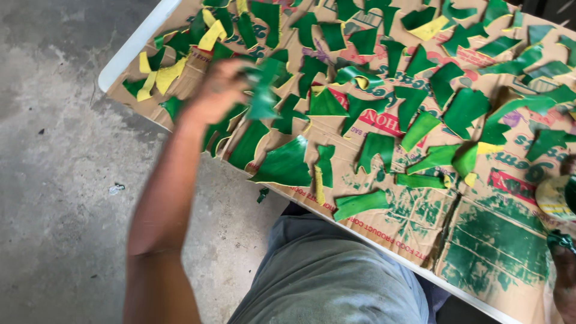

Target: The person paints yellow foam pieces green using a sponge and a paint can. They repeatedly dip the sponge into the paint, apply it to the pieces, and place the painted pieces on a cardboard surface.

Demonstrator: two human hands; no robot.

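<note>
While the left hand [219, 90] pinches a wet green piece [263, 96] and the right hand [564, 276] can't be read, paint may smear neighbouring pieces [287, 163].

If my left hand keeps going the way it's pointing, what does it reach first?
Likely the curled green piece just beyond the green piece the left hand holds, on the printed cardboard. The hand is blurred, so its line is uncertain.
</note>
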